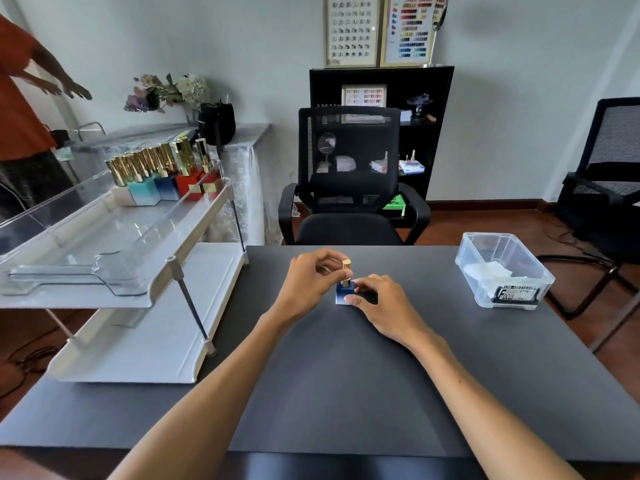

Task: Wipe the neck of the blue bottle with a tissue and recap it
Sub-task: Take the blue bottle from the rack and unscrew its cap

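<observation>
Count: one blue square bottle with gold cap (pixel 345 292) on dark grey tabletop (pixel 346 375). One clear plastic bin (pixel 504 271). One white two-tier tray rack (pixel 138 306). Two black mesh office chairs (pixel 349 174). Two hands.

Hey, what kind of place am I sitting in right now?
Probably a nail salon: framed nail colour charts on the wall, a row of gold-capped polish bottles on the cart, and a blue bottle on the table.

Blue bottle (pixel 345 294), gold cap (pixel 346 269)
</observation>
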### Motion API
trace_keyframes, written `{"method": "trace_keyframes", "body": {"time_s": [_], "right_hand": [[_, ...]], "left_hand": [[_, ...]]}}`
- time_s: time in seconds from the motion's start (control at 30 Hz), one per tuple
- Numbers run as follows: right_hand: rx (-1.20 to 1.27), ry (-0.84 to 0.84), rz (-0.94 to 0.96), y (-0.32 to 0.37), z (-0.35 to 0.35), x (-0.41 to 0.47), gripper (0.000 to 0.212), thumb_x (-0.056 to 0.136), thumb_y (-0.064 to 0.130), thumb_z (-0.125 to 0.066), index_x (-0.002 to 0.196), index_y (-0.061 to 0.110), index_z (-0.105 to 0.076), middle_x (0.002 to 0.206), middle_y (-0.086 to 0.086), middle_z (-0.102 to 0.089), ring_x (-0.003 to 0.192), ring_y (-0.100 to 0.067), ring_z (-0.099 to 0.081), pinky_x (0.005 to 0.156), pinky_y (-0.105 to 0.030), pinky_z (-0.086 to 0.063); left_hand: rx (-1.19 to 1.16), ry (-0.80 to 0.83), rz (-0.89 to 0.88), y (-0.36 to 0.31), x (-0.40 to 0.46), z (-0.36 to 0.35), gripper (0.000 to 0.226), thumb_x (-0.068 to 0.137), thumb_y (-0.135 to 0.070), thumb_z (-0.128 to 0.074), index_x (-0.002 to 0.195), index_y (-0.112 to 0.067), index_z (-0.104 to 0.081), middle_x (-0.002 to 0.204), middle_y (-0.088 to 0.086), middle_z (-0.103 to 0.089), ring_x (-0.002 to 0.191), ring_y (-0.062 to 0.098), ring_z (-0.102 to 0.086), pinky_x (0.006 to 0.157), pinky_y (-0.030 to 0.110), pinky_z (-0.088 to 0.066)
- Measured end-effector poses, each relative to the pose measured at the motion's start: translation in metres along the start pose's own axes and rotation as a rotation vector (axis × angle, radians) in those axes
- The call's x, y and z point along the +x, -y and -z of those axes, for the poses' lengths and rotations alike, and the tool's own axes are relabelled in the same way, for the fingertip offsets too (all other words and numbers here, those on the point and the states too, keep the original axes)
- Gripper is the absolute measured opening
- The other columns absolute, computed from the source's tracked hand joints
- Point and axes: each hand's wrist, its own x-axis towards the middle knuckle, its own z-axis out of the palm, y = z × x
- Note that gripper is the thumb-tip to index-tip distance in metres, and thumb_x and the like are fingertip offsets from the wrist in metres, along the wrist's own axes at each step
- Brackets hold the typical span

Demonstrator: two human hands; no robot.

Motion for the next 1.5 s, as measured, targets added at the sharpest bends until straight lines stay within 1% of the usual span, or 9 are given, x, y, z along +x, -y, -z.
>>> {"method": "trace_keyframes", "body": {"time_s": [0.1,0.27,0.63,0.73,0.87,1.0,1.13,1.37,1.5], "right_hand": [[-0.007,-0.006,0.009,0.000,-0.002,0.000,0.032,0.091,0.047,-0.064,0.118,0.029,-0.069,0.099,0.013,-0.065,0.100,-0.009,-0.054,0.091,-0.037,-0.049],[0.017,-0.003,0.017,-0.003,-0.001,0.001,0.033,0.089,0.051,-0.063,0.115,0.031,-0.069,0.097,0.015,-0.064,0.100,-0.009,-0.054,0.090,-0.038,-0.049],[0.013,-0.003,-0.002,-0.001,0.001,-0.002,0.035,0.091,0.049,-0.064,0.117,0.026,-0.067,0.103,0.012,-0.064,0.107,-0.012,-0.054,0.095,-0.037,-0.047],[0.015,-0.004,-0.004,-0.002,0.001,-0.002,0.033,0.091,0.048,-0.064,0.115,0.026,-0.068,0.102,0.011,-0.065,0.106,-0.013,-0.054,0.095,-0.038,-0.048],[0.020,0.011,-0.011,-0.003,0.001,-0.001,0.034,0.091,0.049,-0.063,0.119,0.031,-0.066,0.103,0.014,-0.064,0.107,-0.010,-0.053,0.097,-0.038,-0.048],[0.025,0.007,-0.023,-0.001,0.001,-0.001,0.036,0.091,0.049,-0.064,0.121,0.029,-0.067,0.105,0.012,-0.064,0.107,-0.010,-0.054,0.096,-0.038,-0.049],[0.061,0.002,-0.035,0.000,0.002,-0.003,0.035,0.089,0.050,-0.066,0.117,0.029,-0.068,0.102,0.013,-0.064,0.104,-0.009,-0.056,0.095,-0.036,-0.050],[0.067,-0.013,-0.036,0.000,0.003,-0.002,0.035,0.087,0.048,-0.069,0.115,0.027,-0.070,0.101,0.013,-0.066,0.103,-0.008,-0.057,0.092,-0.032,-0.050],[0.052,-0.010,-0.027,0.000,0.003,-0.002,0.034,0.087,0.049,-0.069,0.113,0.028,-0.071,0.098,0.014,-0.066,0.101,-0.006,-0.057,0.089,-0.029,-0.050]], "left_hand": [[0.014,-0.011,-0.027,0.000,0.002,-0.002,0.019,0.080,-0.027,-0.082,0.094,-0.024,-0.069,0.083,-0.012,-0.074,0.082,0.003,-0.070,0.073,0.014,-0.052],[0.024,0.088,-0.076,0.003,-0.006,0.003,0.045,0.094,-0.019,-0.068,0.137,-0.025,-0.058,0.123,-0.008,-0.069,0.115,0.002,-0.063,0.097,0.017,-0.049],[0.070,-0.008,-0.096,-0.003,-0.002,-0.008,0.034,0.083,-0.026,-0.080,0.116,-0.023,-0.072,0.086,-0.010,-0.068,0.082,0.005,-0.064,0.076,0.016,-0.048],[0.078,-0.014,-0.080,-0.005,-0.003,-0.009,0.036,0.085,-0.032,-0.078,0.119,-0.024,-0.070,0.102,-0.013,-0.071,0.094,0.000,-0.064,0.082,0.018,-0.051],[-0.073,0.041,-0.067,-0.002,-0.011,0.000,0.040,0.095,-0.012,-0.066,0.134,-0.018,-0.060,0.119,-0.006,-0.072,0.114,0.004,-0.065,0.096,0.021,-0.051],[-0.006,-0.010,-0.051,-0.006,-0.009,0.003,0.036,0.091,-0.008,-0.069,0.125,-0.020,-0.067,0.103,-0.006,-0.073,0.099,0.006,-0.068,0.086,0.023,-0.053],[0.147,0.090,-0.084,-0.015,0.003,0.001,0.029,0.092,-0.017,-0.070,0.121,-0.015,-0.069,0.100,-0.002,-0.066,0.090,0.009,-0.062,0.077,0.012,-0.045],[0.179,0.075,-0.049,-0.022,0.010,0.003,0.024,0.079,-0.032,-0.082,0.086,-0.015,-0.066,0.080,-0.004,-0.068,0.077,0.009,-0.061,0.064,0.009,-0.042],[0.209,0.172,-0.035,-0.022,0.008,0.009,0.030,0.077,-0.031,-0.084,0.092,-0.017,-0.062,0.085,-0.007,-0.067,0.080,0.009,-0.061,0.063,0.010,-0.044]]}}
